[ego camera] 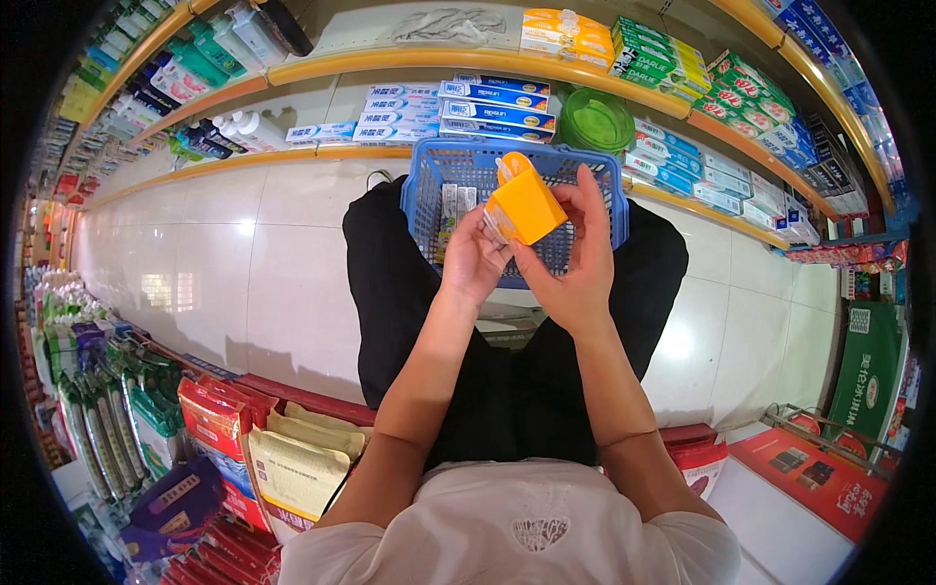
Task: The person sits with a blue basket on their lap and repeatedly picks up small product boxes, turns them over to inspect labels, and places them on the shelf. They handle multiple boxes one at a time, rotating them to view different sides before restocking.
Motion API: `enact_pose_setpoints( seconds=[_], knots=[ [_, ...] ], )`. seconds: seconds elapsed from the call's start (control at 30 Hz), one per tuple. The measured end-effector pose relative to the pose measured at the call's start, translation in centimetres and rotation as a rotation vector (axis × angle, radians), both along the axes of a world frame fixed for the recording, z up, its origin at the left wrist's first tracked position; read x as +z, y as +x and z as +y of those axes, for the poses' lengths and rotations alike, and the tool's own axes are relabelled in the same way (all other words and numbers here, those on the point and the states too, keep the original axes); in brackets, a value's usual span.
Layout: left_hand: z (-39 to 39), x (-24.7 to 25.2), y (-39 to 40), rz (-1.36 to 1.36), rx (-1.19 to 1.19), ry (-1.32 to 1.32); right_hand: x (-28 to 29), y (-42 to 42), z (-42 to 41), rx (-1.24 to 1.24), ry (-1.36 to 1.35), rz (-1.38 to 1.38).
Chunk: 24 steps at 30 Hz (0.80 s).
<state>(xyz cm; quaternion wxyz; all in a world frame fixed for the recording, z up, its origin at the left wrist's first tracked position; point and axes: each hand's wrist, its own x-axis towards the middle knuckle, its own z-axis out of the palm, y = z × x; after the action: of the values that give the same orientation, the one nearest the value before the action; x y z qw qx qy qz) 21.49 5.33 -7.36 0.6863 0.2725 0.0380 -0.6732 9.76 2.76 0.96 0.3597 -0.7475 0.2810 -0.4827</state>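
A yellow-orange carton (532,205) with a rounded hang tab on top is held above a blue plastic shopping basket (423,194). My left hand (472,257) grips the carton's left side and lower edge with its fingers. On the other side my right hand (578,274) has its thumb against the bottom edge and curled fingers by the right face. One finger of that hand stands up away from the carton. Inside the basket, at its left, lie some slim boxes (455,207), partly hidden by the left hand. The basket sits between my knees.
Toothpaste boxes (497,110) line the low shelf ahead, beside a round green tub (596,121). Yellow boxes (567,36) and green boxes (658,58) stand on the shelf above. Packaged bags (300,453) are behind at left, a red-topped carton (801,475) at right.
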Motion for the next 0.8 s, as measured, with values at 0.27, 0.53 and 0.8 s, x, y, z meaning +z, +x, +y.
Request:
enact_pose_setpoints(
  seconds=[0.27, 0.53, 0.8],
  knots=[
    [0.0, 0.0, 0.1, 0.015, 0.053, -0.013, 0.9, 0.0, -0.1, -0.146, -0.094, 0.105],
    [-3.4, 3.4, 4.0, -0.477, 0.118, -0.05, 1.9, -3.2, -7.2, -0.131, 0.18, 0.408],
    [-12.1, 6.8, 7.1, -0.892, -0.101, -0.044, 2.1, -4.2, -19.0, 0.116, 0.34, 0.673]
  ],
)
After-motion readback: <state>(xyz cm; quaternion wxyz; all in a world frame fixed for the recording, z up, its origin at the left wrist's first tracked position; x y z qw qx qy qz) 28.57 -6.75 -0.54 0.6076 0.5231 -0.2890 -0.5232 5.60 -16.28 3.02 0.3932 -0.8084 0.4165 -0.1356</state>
